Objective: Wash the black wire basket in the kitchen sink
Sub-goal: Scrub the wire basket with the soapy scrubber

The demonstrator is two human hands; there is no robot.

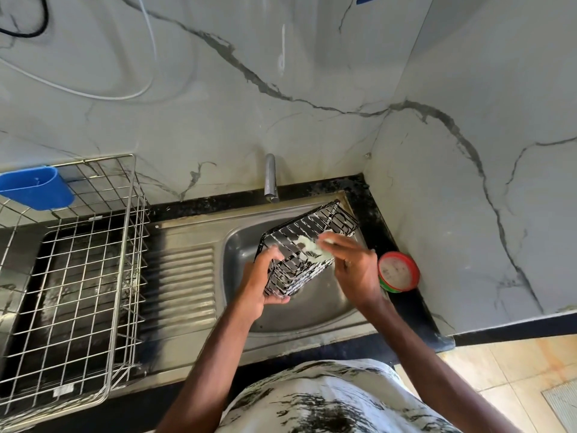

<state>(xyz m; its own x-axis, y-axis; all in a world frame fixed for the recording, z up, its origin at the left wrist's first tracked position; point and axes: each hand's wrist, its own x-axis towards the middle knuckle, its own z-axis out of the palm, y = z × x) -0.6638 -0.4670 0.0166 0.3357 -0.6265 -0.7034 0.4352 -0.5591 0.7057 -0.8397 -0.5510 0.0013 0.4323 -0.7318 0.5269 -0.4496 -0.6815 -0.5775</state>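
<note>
over the sink (312,317), the black wire basket (299,260) hangs tilted, i'd guess so suds drip into the bowl. left hand (260,287) wraps its fingers (273,253) round the near end to steady it. right hand (354,268) pinches a soapy scrub pad (313,249) against the wires. the soap tub (398,271) sits close by on the table (370,195), handy for reloading.

The black counter (420,310) holds a sink (193,228), wire rack (72,276) and red-rimmed tub (398,271).
</note>
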